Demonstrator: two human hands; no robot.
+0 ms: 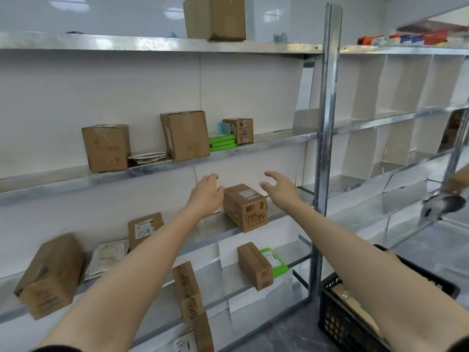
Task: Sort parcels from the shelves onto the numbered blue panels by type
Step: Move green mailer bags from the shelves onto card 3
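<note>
A brown cardboard parcel [245, 207] with a white label stands on the middle metal shelf [210, 224]. My left hand [206, 193] is at its left side, fingers relaxed, touching or almost touching the box. My right hand [278, 188] hovers just right of the parcel, fingers spread and loosely curved, holding nothing. Both arms reach forward from the bottom of the view. No numbered blue panels are in sight.
Other brown boxes [106, 148], flat green packets [222, 143] and white envelopes [106, 257] lie on the shelves. A steel upright [327, 123] divides the shelving. A black plastic crate [355, 316] sits on the floor at the right. Another person's hand [456, 185] holds a device at the far right.
</note>
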